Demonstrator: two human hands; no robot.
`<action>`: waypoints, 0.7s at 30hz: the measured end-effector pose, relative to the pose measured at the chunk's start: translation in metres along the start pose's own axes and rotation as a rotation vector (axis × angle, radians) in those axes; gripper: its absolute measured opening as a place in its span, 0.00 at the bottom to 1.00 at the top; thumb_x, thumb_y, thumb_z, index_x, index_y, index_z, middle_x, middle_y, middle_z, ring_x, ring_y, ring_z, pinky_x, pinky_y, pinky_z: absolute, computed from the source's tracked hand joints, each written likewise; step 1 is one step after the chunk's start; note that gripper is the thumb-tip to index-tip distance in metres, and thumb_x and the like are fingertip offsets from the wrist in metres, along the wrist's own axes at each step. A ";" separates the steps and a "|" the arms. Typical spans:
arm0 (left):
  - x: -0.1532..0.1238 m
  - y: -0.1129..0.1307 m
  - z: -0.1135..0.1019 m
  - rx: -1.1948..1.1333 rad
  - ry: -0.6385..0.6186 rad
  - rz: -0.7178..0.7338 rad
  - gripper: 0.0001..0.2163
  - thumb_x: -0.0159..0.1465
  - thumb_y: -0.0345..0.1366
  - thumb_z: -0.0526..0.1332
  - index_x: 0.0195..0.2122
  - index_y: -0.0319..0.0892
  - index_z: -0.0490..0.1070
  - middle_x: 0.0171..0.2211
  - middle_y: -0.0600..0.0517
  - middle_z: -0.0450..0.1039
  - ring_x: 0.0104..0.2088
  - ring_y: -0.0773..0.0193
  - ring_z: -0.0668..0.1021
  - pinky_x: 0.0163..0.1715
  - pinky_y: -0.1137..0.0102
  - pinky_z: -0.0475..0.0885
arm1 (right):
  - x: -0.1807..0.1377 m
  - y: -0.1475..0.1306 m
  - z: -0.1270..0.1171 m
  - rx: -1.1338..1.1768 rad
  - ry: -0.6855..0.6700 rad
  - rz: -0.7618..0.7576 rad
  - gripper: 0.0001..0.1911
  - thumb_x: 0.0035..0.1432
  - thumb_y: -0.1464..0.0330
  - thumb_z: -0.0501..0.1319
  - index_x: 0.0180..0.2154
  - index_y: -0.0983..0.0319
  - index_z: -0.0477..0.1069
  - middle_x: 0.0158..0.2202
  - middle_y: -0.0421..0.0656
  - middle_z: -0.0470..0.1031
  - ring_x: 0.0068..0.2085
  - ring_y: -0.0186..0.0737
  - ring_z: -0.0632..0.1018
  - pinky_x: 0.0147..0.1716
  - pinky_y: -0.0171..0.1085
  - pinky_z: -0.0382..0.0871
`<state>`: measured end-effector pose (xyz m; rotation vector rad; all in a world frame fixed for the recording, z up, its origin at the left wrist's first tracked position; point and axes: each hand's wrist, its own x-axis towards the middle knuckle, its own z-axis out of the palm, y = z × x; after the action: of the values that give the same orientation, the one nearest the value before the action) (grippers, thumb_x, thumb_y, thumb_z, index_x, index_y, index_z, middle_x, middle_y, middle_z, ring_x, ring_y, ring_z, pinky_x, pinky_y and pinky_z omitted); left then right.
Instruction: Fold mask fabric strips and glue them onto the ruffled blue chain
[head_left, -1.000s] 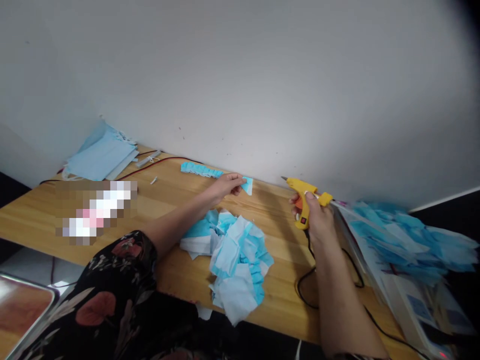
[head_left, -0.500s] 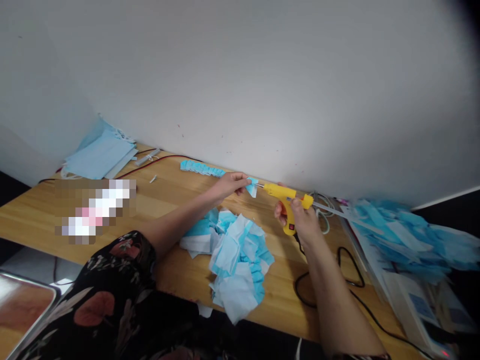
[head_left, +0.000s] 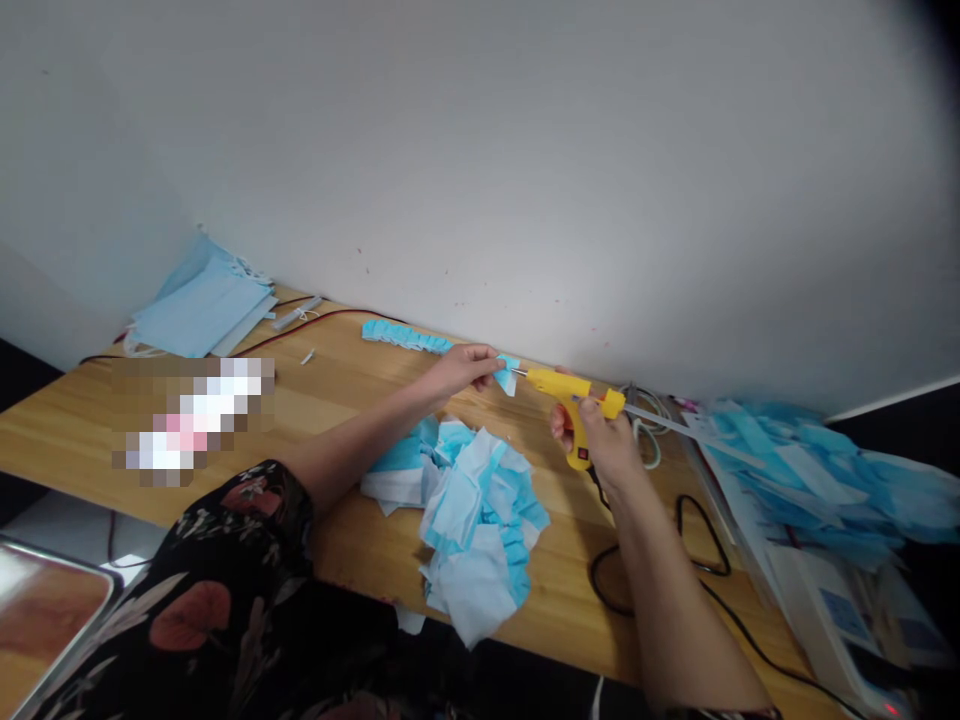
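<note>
My left hand [head_left: 463,366] pinches a small blue and white paper piece [head_left: 508,373] near the far edge of the wooden table [head_left: 360,400]. A long blue ruffled strip [head_left: 405,338] runs back from that hand along the wall. My right hand [head_left: 600,440] grips a yellow glue gun [head_left: 571,398], whose metal nozzle touches the paper piece. The gun's black cord [head_left: 660,560] trails over the table towards me.
A heap of blue and white paper pieces [head_left: 469,515] lies in front of me. Light blue sheets [head_left: 199,305] and a red wire [head_left: 300,330] sit at the far left. More blue strips [head_left: 817,475] are piled on a tray at the right.
My right hand swung the glue gun leftwards from the wall until its nozzle met the paper piece. My left hand kept its pinch and barely moved.
</note>
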<state>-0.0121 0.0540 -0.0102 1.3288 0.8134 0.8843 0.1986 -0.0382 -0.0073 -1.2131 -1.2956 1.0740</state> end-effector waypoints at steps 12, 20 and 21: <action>0.005 -0.008 -0.002 -0.040 -0.018 0.004 0.17 0.53 0.48 0.66 0.26 0.38 0.68 0.20 0.57 0.67 0.22 0.73 0.68 0.26 0.74 0.62 | -0.001 -0.005 0.003 -0.027 0.014 0.032 0.28 0.57 0.50 0.59 0.52 0.59 0.71 0.24 0.39 0.70 0.23 0.34 0.69 0.17 0.32 0.60; 0.007 -0.008 -0.006 -0.063 0.000 0.016 0.16 0.53 0.47 0.66 0.25 0.38 0.67 0.19 0.56 0.67 0.22 0.73 0.68 0.26 0.75 0.62 | -0.003 -0.009 -0.006 -0.197 -0.073 0.001 0.32 0.59 0.51 0.55 0.60 0.58 0.64 0.26 0.41 0.72 0.26 0.38 0.72 0.20 0.35 0.64; 0.007 -0.008 -0.007 -0.073 0.007 0.022 0.15 0.54 0.46 0.66 0.25 0.38 0.67 0.19 0.56 0.67 0.22 0.73 0.68 0.26 0.75 0.62 | -0.002 -0.009 -0.012 -0.286 -0.061 -0.019 0.32 0.60 0.52 0.55 0.62 0.57 0.61 0.28 0.42 0.74 0.28 0.40 0.74 0.23 0.36 0.66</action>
<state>-0.0144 0.0633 -0.0183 1.2740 0.7664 0.9282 0.2094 -0.0415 0.0025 -1.3840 -1.5441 0.9403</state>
